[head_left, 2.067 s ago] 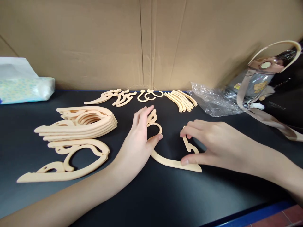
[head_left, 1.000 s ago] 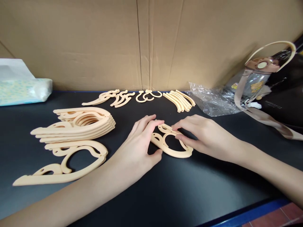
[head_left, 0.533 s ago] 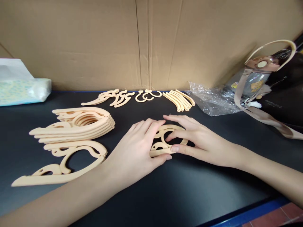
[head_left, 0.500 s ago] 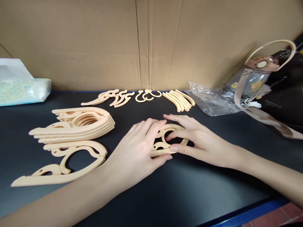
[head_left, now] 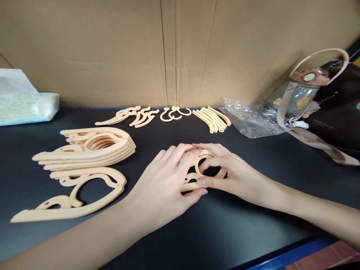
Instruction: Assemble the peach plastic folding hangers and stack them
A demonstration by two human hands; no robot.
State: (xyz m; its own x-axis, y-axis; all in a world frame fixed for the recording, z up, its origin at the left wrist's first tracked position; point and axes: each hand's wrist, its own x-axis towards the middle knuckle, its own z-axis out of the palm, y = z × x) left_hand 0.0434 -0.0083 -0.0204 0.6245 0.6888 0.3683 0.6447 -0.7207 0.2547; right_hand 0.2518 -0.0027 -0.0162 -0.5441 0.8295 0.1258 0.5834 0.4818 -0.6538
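Observation:
A beige folding clothes hanger (head_left: 192,186), folded up with its round hook lying between the arms, is in both my hands just above or on the black tabletop. My left hand (head_left: 168,180) wraps over its left end, thumb along the near side, hiding much of it. From the right, my right hand (head_left: 242,174) grips the curved end, with the index finger inside the hook's ring and the thumb on the near arm. To the left, one matching folded hanger (head_left: 107,197) lies flat in front of a neat stack of folded hangers (head_left: 118,153).
Along the back lie loose curved arms (head_left: 118,116), several hooks (head_left: 168,119) and a row of slim arms (head_left: 212,119). At the right are a clear plastic bag (head_left: 247,122), a strapped water bottle (head_left: 300,99) and a black object (head_left: 340,116). A tissue pack (head_left: 30,108) sits left; cardboard (head_left: 112,48) stands behind.
My right hand's fingers have closed in around the hanger's far side, and its curved end has shifted slightly right and nearer. My left hand stays on the left end.

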